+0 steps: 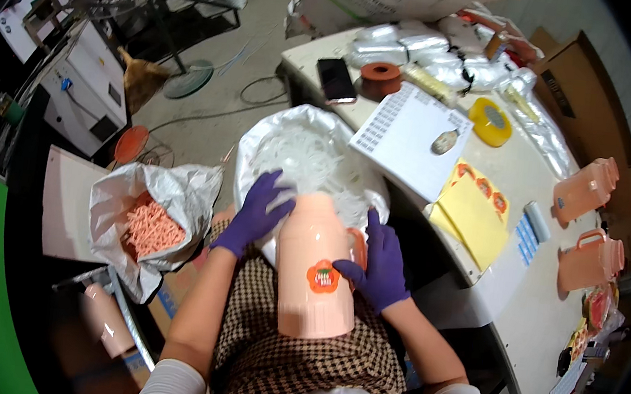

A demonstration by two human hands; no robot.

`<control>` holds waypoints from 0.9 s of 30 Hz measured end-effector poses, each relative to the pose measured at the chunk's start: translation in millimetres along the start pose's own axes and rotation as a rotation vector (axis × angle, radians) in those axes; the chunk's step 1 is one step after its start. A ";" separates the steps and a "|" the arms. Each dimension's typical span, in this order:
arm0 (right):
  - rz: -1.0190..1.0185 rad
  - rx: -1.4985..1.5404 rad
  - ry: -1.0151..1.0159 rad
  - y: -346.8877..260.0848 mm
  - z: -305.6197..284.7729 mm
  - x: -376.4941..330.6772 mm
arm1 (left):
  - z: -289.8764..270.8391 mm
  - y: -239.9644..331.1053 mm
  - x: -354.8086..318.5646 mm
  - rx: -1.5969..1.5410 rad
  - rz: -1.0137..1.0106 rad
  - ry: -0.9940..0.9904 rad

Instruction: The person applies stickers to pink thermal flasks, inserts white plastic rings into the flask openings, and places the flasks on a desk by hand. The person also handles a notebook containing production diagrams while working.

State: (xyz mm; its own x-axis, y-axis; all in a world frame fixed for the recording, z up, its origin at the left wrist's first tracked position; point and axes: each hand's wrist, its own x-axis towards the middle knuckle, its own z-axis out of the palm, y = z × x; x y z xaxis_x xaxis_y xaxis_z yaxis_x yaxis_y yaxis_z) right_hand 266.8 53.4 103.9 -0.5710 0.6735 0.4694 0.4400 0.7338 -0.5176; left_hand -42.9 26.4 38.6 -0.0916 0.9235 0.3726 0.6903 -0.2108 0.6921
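Note:
A pale pink thermos jug (317,259) lies across my lap on a brown checked apron (246,305). On its front is a red-orange flower-shaped sticker (322,276), and its handle (357,247) points right. My left hand (260,214), in a purple glove, is beside the jug's upper left end with its fingers apart; the fingertips are close to the rim. At the handle side my right hand (381,269), gloved the same way, has its thumb laid over the jug's body near the sticker. Its index finger stretches up, while the other fingers are partly hidden.
In front stands a white sack (256,141) of translucent rings. A smaller bag (119,199) of pink parts is left, above a pink jug (108,321). On the table (501,301) are yellow sticker sheets (474,221), tape (490,121), a phone (336,81) and two pink jugs (590,264).

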 end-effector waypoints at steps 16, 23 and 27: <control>0.581 -0.378 0.102 197.8 -107.2 163.6 | -3.6 153.1 48.8 0.008 -0.200 -0.181; 0.561 -0.325 -0.061 209.9 -86.7 172.3 | -22.4 110.9 29.7 -0.385 -0.212 -0.131; 0.139 -0.247 0.235 213.8 -80.4 166.2 | -7.1 84.1 12.9 -0.636 -0.256 -0.216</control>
State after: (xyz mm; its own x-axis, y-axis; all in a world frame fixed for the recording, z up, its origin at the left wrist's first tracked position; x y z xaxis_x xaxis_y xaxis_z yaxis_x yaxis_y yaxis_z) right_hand 321.6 329.4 128.8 -0.3324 0.7490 0.5731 0.6726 0.6142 -0.4127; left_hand 8.9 18.3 106.0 -0.0050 0.9978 0.0656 0.1086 -0.0647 0.9920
